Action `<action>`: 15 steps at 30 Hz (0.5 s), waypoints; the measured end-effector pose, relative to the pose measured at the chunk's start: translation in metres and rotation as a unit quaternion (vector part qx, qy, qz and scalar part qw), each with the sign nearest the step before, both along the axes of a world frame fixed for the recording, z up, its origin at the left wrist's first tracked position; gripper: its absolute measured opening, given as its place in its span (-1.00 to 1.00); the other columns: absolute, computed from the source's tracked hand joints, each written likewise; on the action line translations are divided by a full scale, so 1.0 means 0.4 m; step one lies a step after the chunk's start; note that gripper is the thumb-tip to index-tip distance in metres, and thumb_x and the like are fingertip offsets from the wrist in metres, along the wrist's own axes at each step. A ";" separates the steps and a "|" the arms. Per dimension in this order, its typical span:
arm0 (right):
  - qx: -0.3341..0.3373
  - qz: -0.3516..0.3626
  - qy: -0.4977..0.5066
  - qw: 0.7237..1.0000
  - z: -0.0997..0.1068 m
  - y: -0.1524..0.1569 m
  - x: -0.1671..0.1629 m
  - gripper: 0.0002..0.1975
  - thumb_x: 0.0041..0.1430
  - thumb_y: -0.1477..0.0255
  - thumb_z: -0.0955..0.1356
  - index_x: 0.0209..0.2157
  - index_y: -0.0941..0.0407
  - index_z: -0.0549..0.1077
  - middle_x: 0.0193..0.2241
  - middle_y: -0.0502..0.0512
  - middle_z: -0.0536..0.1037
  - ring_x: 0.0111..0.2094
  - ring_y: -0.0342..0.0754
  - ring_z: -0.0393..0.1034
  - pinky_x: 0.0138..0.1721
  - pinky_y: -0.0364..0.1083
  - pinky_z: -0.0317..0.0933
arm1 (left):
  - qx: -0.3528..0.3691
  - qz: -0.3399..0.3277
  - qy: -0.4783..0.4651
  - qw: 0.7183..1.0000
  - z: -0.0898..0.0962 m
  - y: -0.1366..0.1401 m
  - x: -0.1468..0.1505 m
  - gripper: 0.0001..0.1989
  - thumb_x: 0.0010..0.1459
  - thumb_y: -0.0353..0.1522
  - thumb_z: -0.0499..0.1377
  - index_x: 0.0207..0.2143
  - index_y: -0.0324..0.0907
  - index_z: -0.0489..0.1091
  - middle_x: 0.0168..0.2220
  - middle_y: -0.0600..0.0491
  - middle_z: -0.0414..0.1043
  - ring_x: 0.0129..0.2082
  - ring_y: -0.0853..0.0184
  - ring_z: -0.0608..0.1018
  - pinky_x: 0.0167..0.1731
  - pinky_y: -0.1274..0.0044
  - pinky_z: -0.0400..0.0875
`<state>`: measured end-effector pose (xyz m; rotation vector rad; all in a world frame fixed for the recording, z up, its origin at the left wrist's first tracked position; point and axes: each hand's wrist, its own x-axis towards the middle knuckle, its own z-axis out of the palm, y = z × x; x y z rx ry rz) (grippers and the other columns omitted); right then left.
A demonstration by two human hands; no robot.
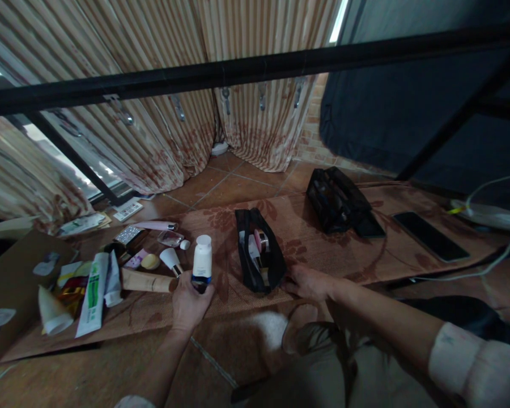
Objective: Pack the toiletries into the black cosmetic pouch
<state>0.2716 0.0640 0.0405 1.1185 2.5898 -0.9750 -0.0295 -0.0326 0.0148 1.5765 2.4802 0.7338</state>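
My left hand (192,303) is closed at the base of a white bottle (203,255) with a white cap and a blue band at its bottom. An open black pouch (245,266) sits to the right of the bottle, with a round pink-rimmed item (261,241) and other small things inside. At the pouch's lower right edge, my right hand (308,282) grips its side, the fingertips partly hidden. Left of the bottle lie a white-ended brush (170,259), a tan tube (147,280) and a clear bottle (170,238).
A green-and-white tube (93,294), a cone-shaped tube (53,311) and a cardboard box (19,283) crowd the left. A second black bag (340,201) and a phone (431,236) lie to the right. A dark metal bar (221,73) crosses before the curtains.
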 end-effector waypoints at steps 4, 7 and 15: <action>0.005 0.001 -0.004 1.000 0.002 0.000 0.000 -0.79 0.18 0.40 0.26 -0.38 0.18 0.51 -0.48 0.08 0.51 -0.50 -0.16 0.31 -0.48 -0.22 0.06 | 0.012 -0.003 -0.016 1.000 -0.006 0.000 -0.002 -0.59 -0.04 0.00 0.18 -0.40 -0.12 0.19 -0.50 0.07 0.35 -0.49 0.24 0.48 -0.48 0.46 0.32; 0.005 -0.005 0.002 1.000 0.001 0.000 0.000 -0.80 0.18 0.40 0.27 -0.34 0.18 0.50 -0.45 0.08 0.53 -0.47 -0.15 0.32 -0.47 -0.22 0.07 | 0.021 -0.010 -0.011 1.000 -0.014 0.001 -0.004 -0.59 -0.03 0.01 0.16 -0.38 -0.11 0.18 -0.49 0.08 0.34 -0.49 0.25 0.46 -0.50 0.47 0.30; -0.007 -0.010 -0.014 1.000 0.011 -0.003 -0.001 -0.78 0.17 0.39 0.26 -0.36 0.18 0.51 -0.48 0.07 0.51 -0.51 -0.17 0.29 -0.52 -0.22 0.03 | 0.064 -0.011 -0.018 0.998 -0.020 0.001 -0.004 -0.62 0.02 -0.01 0.13 -0.43 -0.10 0.16 -0.50 0.10 0.28 -0.50 0.29 0.43 -0.50 0.48 0.28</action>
